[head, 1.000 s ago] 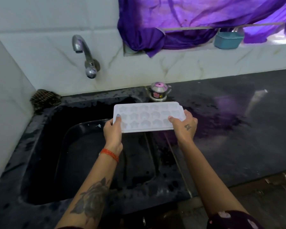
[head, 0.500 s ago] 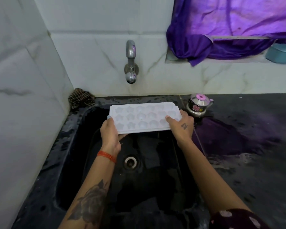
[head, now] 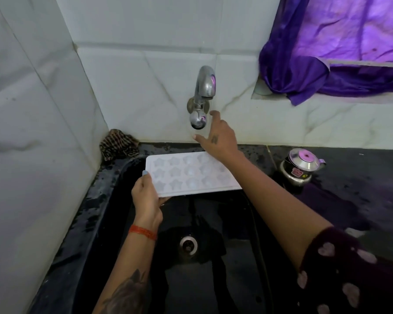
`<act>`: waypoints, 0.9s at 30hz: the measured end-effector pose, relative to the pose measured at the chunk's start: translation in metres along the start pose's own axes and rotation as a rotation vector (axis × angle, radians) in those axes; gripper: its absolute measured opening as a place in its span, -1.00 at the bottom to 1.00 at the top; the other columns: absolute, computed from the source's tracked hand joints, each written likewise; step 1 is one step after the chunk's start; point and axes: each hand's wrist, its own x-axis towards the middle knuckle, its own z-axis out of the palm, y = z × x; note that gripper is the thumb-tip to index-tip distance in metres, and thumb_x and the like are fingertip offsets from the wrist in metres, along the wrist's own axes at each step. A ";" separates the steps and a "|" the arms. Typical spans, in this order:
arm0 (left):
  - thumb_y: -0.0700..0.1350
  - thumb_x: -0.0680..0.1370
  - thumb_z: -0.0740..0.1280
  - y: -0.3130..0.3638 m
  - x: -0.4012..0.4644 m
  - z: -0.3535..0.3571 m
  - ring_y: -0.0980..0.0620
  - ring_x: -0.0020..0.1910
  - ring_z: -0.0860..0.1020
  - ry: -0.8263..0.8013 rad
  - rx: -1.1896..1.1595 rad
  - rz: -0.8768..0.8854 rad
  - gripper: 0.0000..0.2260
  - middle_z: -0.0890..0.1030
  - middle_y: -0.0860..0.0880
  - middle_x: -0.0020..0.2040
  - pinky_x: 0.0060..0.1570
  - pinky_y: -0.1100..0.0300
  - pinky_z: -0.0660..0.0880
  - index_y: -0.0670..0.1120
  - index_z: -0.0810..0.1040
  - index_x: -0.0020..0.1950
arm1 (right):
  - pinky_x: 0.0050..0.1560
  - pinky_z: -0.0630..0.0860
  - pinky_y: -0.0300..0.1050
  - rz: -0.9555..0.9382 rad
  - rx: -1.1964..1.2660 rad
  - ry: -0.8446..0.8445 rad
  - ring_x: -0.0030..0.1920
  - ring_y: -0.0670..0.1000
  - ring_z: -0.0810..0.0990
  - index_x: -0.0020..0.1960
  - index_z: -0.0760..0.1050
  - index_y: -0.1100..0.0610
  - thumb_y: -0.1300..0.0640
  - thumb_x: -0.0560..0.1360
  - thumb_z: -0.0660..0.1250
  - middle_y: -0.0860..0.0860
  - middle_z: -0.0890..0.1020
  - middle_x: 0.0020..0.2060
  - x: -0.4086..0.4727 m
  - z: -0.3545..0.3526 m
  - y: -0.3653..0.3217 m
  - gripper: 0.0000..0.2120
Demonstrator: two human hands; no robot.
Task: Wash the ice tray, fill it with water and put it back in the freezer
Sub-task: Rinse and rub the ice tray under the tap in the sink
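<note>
I hold the white plastic ice tray (head: 191, 174) level over the black sink (head: 114, 200), my left hand (head: 145, 196) pinching its near-left corner, so it sits under the chrome wall tap (head: 201, 96). My right hand (head: 216, 137), fingers spread, reaches toward the tap, likely to open it.

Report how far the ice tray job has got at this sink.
Done: the white ice tray is out and held over the black sink, pinched at its end by the left hand. In hand: the right hand, fingers spread, reaches toward the tap; no water is running. Left: washing, filling and returning it to the freezer, which is not in view.
</note>
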 end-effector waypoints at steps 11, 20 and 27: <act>0.01 0.66 0.13 0.002 0.021 0.000 0.06 -0.18 0.58 0.008 -0.036 0.005 -0.76 0.60 0.00 -0.13 -0.46 0.24 0.59 -0.06 0.52 -0.06 | -0.28 0.32 -0.11 -0.145 -0.433 -0.100 -0.27 0.10 0.46 0.50 0.03 -0.04 0.08 0.56 0.24 0.12 0.52 -0.19 0.055 0.022 -0.003 -0.40; 0.01 0.66 0.13 0.002 0.020 -0.002 0.06 -0.18 0.59 0.003 -0.046 0.003 -0.75 0.60 0.01 -0.13 -0.44 0.23 0.59 -0.04 0.51 -0.10 | -0.28 0.31 -0.10 -0.221 -0.513 -0.110 -0.28 0.11 0.45 0.40 0.21 -0.01 0.29 0.51 0.17 0.13 0.46 -0.20 0.059 0.020 0.000 -0.50; 0.02 0.65 0.13 0.006 0.018 -0.004 0.08 -0.20 0.58 0.008 -0.064 0.021 -0.75 0.60 0.01 -0.14 -0.43 0.25 0.59 -0.02 0.51 -0.12 | -0.30 0.33 -0.11 -0.257 -0.598 -0.104 -0.31 0.09 0.43 0.32 0.24 0.02 0.34 0.49 0.19 0.14 0.48 -0.22 0.058 0.018 0.002 -0.54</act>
